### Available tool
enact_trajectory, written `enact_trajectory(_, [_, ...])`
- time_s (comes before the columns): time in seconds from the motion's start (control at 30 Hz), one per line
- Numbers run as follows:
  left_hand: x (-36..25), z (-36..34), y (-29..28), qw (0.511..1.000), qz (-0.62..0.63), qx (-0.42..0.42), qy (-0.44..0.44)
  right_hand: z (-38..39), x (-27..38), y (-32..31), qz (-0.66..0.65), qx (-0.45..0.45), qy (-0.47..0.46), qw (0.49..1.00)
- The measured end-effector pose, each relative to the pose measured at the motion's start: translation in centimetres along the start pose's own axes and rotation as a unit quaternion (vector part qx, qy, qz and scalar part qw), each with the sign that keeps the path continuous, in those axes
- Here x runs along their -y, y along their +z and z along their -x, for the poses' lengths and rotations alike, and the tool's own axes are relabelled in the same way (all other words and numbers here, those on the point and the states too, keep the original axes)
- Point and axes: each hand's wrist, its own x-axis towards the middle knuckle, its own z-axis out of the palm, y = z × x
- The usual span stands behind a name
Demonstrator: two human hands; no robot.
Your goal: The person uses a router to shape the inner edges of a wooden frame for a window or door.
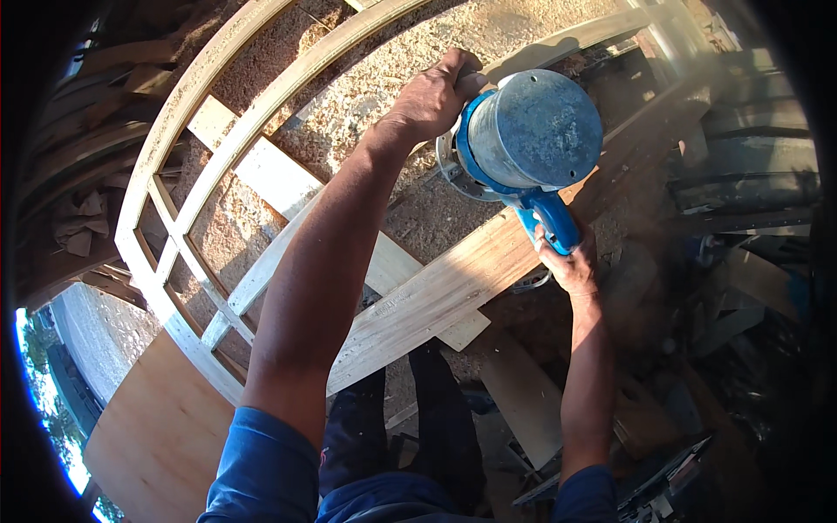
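A wood router point(536, 131) with a grey metal motor housing and blue body stands tilted over a long wooden board point(436, 292). My right hand point(571, 260) is wrapped round its blue handle on the near side. Against its far left side my left hand point(438, 94) is closed; whatever grip it has there is mostly hidden beneath the fingers. Part of the router's round base shows below the left hand. The board runs diagonally from the lower middle toward the upper right, and the router covers part of it.
A curved wooden frame point(187, 187) with crossbars spreads at the left, over ground covered in sawdust point(349, 113). A plywood sheet point(148, 427) lies at the lower left. Wood offcuts point(523, 397) lie near my legs. Stacked timber point(96, 113) fills the far left.
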Motion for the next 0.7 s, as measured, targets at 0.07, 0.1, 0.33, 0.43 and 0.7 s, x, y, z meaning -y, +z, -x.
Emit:
enact_trajectory(0.07, [0.0,0.3,0.3,0.999,-0.01,-0.025,0.026,0.1,-0.2,-0.1,0.034,-0.003,-0.025,0.999])
enact_trajectory(0.1, [-0.1,0.4,0.4,0.999,-0.002,-0.023,0.024,0.3,-0.1,0.0,0.034,-0.001,-0.024,0.999])
enact_trajectory(0.33, [-0.7,0.9,0.8,0.999,0.033,0.002,0.001,1.2,-0.7,-0.3,-0.076,0.0,0.044,0.996])
enact_trajectory(0.43, [-1.3,1.2,1.3,0.999,0.035,0.009,-0.01,1.7,-1.4,-0.8,-0.076,-0.011,0.044,0.996])
enact_trajectory(0.7, [-1.8,1.7,2.1,0.999,0.041,0.0,0.001,2.5,-1.6,-1.4,0.021,0.007,-0.055,0.998])
